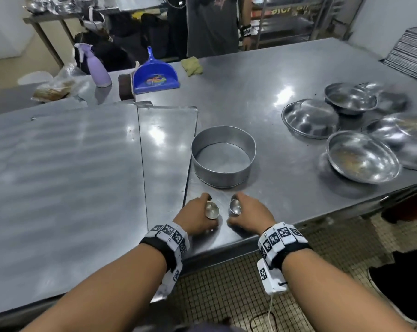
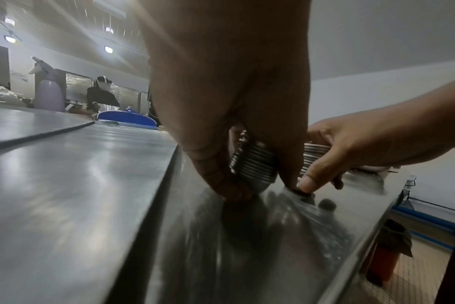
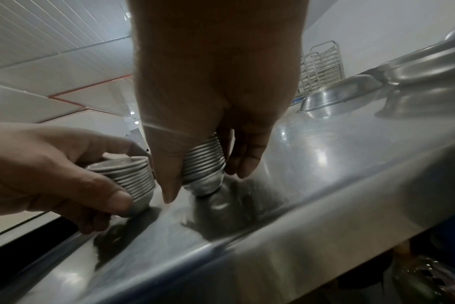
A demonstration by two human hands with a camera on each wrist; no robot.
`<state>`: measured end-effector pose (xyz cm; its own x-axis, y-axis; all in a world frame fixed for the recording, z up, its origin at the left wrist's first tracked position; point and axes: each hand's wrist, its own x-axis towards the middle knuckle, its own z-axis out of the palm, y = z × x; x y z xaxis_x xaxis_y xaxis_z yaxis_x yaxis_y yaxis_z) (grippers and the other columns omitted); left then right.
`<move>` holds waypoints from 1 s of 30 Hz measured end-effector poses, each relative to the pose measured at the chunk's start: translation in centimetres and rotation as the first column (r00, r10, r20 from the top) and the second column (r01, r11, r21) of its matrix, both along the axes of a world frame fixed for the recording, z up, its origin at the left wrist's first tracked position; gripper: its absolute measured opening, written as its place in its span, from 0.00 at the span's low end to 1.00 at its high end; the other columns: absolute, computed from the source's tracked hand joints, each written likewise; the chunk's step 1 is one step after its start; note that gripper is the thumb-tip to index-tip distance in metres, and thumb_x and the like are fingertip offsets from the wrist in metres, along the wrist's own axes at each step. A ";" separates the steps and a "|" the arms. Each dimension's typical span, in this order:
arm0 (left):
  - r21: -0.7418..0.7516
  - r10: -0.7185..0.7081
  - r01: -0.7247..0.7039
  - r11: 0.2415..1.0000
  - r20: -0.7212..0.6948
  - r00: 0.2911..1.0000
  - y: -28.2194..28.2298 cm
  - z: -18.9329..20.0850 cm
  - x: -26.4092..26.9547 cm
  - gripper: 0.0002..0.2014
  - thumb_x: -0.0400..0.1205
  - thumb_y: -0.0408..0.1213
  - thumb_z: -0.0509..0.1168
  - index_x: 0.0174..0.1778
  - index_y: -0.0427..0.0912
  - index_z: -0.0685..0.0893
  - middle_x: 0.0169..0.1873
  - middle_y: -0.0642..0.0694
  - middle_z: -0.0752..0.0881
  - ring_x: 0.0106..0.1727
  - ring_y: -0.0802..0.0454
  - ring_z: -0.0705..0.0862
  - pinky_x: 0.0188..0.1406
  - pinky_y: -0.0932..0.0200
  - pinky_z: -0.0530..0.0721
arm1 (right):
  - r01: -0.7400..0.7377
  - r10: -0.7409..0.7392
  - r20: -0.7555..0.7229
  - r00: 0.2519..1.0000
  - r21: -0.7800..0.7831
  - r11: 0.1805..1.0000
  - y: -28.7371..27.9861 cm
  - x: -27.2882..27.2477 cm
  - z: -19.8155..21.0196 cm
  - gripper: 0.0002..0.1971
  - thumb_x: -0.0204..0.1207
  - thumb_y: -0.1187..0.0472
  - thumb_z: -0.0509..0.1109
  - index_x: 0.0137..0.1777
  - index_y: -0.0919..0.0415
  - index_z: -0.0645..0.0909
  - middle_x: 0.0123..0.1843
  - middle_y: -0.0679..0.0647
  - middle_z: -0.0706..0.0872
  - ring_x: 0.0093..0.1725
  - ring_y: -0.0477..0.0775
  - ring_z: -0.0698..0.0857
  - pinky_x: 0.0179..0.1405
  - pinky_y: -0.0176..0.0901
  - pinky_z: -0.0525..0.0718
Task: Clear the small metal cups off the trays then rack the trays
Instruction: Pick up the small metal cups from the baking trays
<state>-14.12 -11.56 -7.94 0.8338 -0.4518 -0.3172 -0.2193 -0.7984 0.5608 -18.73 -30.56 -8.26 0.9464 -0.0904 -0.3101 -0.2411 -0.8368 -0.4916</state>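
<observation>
Two flat, dull-grey metal trays (image 1: 59,168) lie overlapped on the left of the steel table (image 1: 262,97). Beside their right edge stands a round cake ring (image 1: 223,155). Just before it, each hand grips a nested stack of small ribbed metal cups: left hand (image 1: 195,218) curled round the left stack (image 1: 212,210), right hand (image 1: 249,215) round the right stack (image 1: 235,207), both touching the tabletop. No legible writing.

Two stacks of small ribbed metal cups stand side by side, slightly apart, at the lower centre of the frame: the left stack (image 1: 212,210) and the right stack (image 1: 235,207). Flat grey trays (image 1: 63,168) are laid overlapping across the left half.
</observation>
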 end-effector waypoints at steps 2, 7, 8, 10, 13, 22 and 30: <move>-0.076 0.038 -0.039 0.996 -0.021 0.999 -0.5 -0.2 -0.4 0.36 0.73 0.46 0.79 0.74 0.46 0.70 0.59 0.45 0.87 0.58 0.46 0.86 0.53 0.57 0.81 | -0.005 0.004 0.025 1.000 0.033 0.999 -0.4 0.0 -0.2 0.36 0.64 0.48 0.81 0.72 0.46 0.71 0.69 0.50 0.79 0.63 0.56 0.82 0.60 0.47 0.80; -0.139 0.078 -0.072 0.988 0.033 0.996 -2.2 -0.6 -0.6 0.24 0.71 0.43 0.79 0.61 0.46 0.79 0.54 0.47 0.87 0.55 0.46 0.86 0.53 0.52 0.83 | 0.058 -0.070 0.061 0.996 0.190 0.980 -2.2 -0.2 -0.8 0.37 0.58 0.52 0.84 0.67 0.46 0.71 0.61 0.51 0.85 0.56 0.54 0.83 0.54 0.47 0.82; -0.141 0.068 -0.062 0.988 0.040 0.997 -2.5 -0.7 -0.7 0.24 0.71 0.43 0.79 0.61 0.47 0.79 0.55 0.46 0.87 0.55 0.46 0.85 0.54 0.50 0.83 | 0.067 -0.081 0.063 0.995 0.199 0.978 -2.6 -0.3 -0.9 0.36 0.59 0.53 0.84 0.67 0.47 0.72 0.59 0.51 0.86 0.55 0.54 0.84 0.53 0.47 0.82; -0.152 0.058 -0.051 0.987 0.044 0.997 -3.1 -1.0 -0.9 0.25 0.70 0.43 0.79 0.61 0.48 0.79 0.55 0.47 0.86 0.55 0.46 0.85 0.55 0.47 0.83 | 0.078 -0.095 0.070 0.993 0.214 0.974 -3.3 -0.4 -0.9 0.33 0.60 0.55 0.83 0.65 0.49 0.74 0.57 0.51 0.87 0.54 0.54 0.85 0.52 0.46 0.82; -0.188 0.063 -0.057 0.980 0.029 0.998 -4.2 -1.4 -1.2 0.24 0.70 0.44 0.79 0.60 0.50 0.78 0.54 0.49 0.87 0.53 0.48 0.85 0.55 0.47 0.84 | 0.074 -0.093 0.076 0.993 0.228 0.971 -4.6 -0.7 -1.0 0.28 0.61 0.57 0.83 0.62 0.49 0.78 0.55 0.48 0.88 0.53 0.52 0.85 0.52 0.44 0.81; -0.209 0.042 -0.045 0.977 -0.021 0.999 -5.8 -1.9 -1.6 0.28 0.69 0.44 0.80 0.64 0.52 0.77 0.56 0.50 0.87 0.56 0.50 0.86 0.59 0.45 0.85 | 0.051 -0.063 0.047 0.997 0.223 0.973 -6.7 -1.4 -0.9 0.32 0.62 0.57 0.85 0.65 0.46 0.76 0.55 0.44 0.86 0.53 0.48 0.84 0.53 0.41 0.80; -0.161 0.075 -0.049 0.986 0.157 0.985 -2.0 0.4 1.3 0.22 0.84 0.45 0.69 0.74 0.49 0.77 0.64 0.45 0.80 0.48 0.53 0.84 0.55 0.56 0.83 | 0.094 -0.079 -0.078 0.994 0.213 0.973 -11.3 -0.2 1.1 0.28 0.75 0.69 0.73 0.73 0.49 0.76 0.69 0.52 0.82 0.61 0.48 0.82 0.47 0.35 0.80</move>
<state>-12.86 -13.52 -7.55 0.8962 -0.4309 -0.1056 -0.2703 -0.7189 0.6404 -18.92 -41.91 -7.12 0.9136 -0.0952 -0.3954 -0.3477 -0.6870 -0.6380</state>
